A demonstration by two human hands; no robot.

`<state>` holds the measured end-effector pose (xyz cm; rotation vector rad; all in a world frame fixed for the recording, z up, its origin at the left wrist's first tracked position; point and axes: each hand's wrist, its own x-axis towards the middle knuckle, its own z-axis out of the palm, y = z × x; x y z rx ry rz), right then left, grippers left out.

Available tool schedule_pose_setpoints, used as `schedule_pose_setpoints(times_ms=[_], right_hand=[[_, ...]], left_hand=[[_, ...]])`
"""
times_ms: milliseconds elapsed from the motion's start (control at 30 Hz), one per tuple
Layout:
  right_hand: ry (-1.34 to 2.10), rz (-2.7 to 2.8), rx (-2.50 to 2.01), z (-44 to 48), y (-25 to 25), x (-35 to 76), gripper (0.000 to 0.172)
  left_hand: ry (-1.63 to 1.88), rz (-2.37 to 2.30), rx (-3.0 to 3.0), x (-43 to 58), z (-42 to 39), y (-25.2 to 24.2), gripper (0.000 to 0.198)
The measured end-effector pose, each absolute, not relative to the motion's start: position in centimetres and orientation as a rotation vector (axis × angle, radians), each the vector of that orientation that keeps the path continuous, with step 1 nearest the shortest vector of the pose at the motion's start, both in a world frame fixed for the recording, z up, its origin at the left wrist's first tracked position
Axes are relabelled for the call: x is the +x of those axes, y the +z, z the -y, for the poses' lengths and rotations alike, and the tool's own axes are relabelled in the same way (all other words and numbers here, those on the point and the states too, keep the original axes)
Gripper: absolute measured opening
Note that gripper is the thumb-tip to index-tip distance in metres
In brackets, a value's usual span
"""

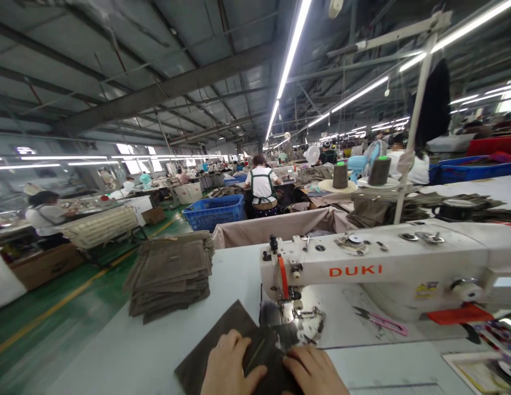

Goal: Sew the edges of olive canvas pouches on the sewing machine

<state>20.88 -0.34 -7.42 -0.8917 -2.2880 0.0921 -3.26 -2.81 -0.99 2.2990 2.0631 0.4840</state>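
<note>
A dark grey-brown fabric piece (222,343) lies on the sewing machine table, its far right part by the needle and presser foot (290,312) of the white sewing machine (313,269). My left hand (228,362) rests on the fabric, thumb spread away from the fingers, beside a thin light line in the cloth. Across from it, my right hand (313,370) lies on the fabric's right edge, just in front of the presser foot, fingers laid over the cloth. Both hands press from above. Pink-handled thread snips (381,321) lie under the machine arm.
A stack of similar fabric pieces (173,269) stands at the table's left edge. Behind the table are a fabric-lined bin (271,227), a blue crate (216,213) and a seated person (261,186). Thread cones (340,175) and a black cup (455,209) sit beyond the machine.
</note>
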Motion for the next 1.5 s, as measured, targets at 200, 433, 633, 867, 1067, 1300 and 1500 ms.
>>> schedule_pose_setpoints(times_ms=[200,433,633,867,1067,1300,1500], right_hand=[[0.547,2.167,-1.194,2.7,-3.3,20.2,0.028],[0.701,2.112,-1.004,3.6,3.1,21.7,0.011],[0.956,2.069,-0.924,4.7,7.0,22.5,0.019],[1.068,1.852,-1.139,5.9,8.3,22.3,0.004],[1.122,1.833,-1.15,6.2,8.5,22.2,0.009],[1.073,1.869,-1.223,6.2,8.5,21.6,0.009],[1.121,2.199,-0.715,5.7,8.2,21.6,0.025]], left_hand=[[0.636,-1.939,2.007,0.9,3.5,2.2,0.009],[0.969,-1.3,1.447,0.9,6.2,7.2,0.017],[1.152,-1.229,1.215,1.3,8.3,8.9,0.032],[1.278,-1.266,1.061,2.0,9.3,8.3,0.036],[1.33,-1.225,0.864,2.2,9.5,7.6,0.042],[1.227,-1.262,0.873,1.9,9.6,7.3,0.044],[0.742,-1.246,1.31,-0.4,7.4,9.8,0.027]])
